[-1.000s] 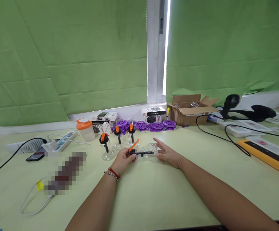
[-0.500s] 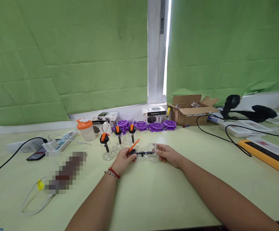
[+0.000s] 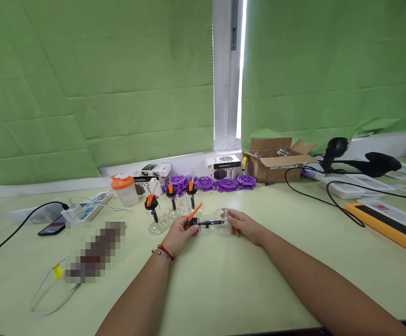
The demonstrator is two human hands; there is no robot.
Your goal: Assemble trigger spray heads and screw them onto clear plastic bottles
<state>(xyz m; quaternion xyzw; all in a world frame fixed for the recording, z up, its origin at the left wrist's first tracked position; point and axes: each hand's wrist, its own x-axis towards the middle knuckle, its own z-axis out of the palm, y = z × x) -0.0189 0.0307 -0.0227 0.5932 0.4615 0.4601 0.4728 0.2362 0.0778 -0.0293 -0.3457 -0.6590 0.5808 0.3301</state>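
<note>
A clear, waisted bottle [image 3: 214, 215] lies on its side between my hands, just above or on the table. It has a black cap, an orange lever and a black tube inside. My left hand [image 3: 180, 237] is closed on the cap end, thumb in front. My right hand [image 3: 242, 225] is wrapped round the wide base end, its fingers partly hidden behind the bottle. Similar bottles stand upright behind my left hand: a front one [image 3: 156, 225], a middle one [image 3: 174, 209] and a right one [image 3: 193, 205], each with a black cap and orange lever.
Purple round plastic parts [image 3: 228, 185] lie along the wall by printed boxes [image 3: 223, 163] and an open carton [image 3: 276, 172]. Left are a shaker cup [image 3: 124, 192], a power strip [image 3: 96, 205] and a phone [image 3: 54, 225]. Black cables [image 3: 307, 198] and an orange-yellow bar [image 3: 384, 226] lie right.
</note>
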